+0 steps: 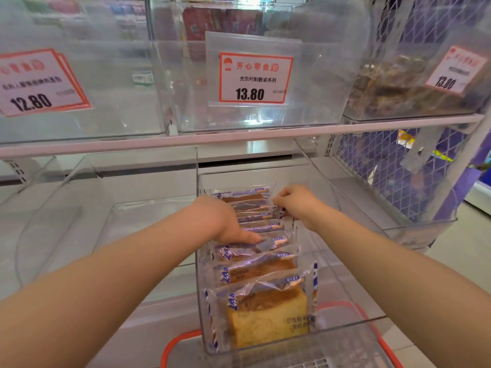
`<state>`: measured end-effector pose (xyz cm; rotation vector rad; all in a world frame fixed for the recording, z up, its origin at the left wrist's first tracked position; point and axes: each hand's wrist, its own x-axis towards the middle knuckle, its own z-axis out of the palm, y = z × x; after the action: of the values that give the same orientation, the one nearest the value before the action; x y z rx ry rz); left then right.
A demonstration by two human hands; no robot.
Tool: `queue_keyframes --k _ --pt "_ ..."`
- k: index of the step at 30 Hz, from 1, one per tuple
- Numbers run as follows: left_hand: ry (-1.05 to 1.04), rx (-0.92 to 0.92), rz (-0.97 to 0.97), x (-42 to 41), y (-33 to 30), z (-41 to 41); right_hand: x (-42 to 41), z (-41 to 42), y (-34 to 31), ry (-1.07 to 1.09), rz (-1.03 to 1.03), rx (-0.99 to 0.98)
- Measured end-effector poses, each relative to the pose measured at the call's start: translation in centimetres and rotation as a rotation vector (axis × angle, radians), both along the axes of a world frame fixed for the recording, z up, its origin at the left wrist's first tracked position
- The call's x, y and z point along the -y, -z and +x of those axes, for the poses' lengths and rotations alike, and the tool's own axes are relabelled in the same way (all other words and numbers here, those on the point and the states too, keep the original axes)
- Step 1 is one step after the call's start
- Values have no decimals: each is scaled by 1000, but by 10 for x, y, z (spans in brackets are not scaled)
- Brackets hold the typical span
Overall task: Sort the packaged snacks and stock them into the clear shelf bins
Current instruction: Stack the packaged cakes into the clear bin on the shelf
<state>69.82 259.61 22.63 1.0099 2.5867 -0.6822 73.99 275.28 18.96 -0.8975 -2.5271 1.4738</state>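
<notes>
Head view: a clear bin (334,208) sits on the lower shelf, its front wall jutting past the shelf edge over a red-rimmed basket (183,338). Left of the bin lies a wider clear tray (79,208); right of it a bare strip of shelf runs to a white lattice panel (385,166).

Inside the bin, bread packs (263,296) stand on edge in 1 row from front wall to back, clear wrappers with blue print over brown-topped yellow slices. Each pack's broad face looks forward; the row's long axis runs front to back.

The left hand (225,221) presses down on the middle packs, thumb flat. The right hand (295,201) pinches a wrapper edge near the back.

Above the bin hangs a price card (255,78) marked 13.80.
</notes>
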Motion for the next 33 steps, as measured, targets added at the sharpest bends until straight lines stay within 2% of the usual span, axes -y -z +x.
queue_keyframes --k 4,7,10,13,16,20,24,27,29,31,33 --pt "51 -11 79 2 -3 -3 -3 3 3 53 22 -41" --pt "149 -142 212 7 -3 -10 -6 11 -1 -70 251 -104" --pt "211 -285 156 8 -1 -13 -6 19 -5 -240 454 -5" --pt "181 -289 127 6 1 -11 -4 20 -2 -336 596 76" --pt "165 -290 123 5 -1 -11 -6 19 -1 -266 624 90" --pt "154 -297 102 5 -5 -8 -6 20 4 -142 512 99" --pt "151 -288 123 8 -7 -3 -4 35 -5 -126 600 31" --pt "220 -296 341 17 -13 8 -1 66 -20 -265 553 -89" --pt "277 -188 493 30 -17 24 7 92 -25 -417 522 -72" --pt "332 -88 526 45 -18 42 12 111 -24 -485 561 -47" --pt "336 -18 456 56 -17 57 13 118 -22 -479 614 -38"
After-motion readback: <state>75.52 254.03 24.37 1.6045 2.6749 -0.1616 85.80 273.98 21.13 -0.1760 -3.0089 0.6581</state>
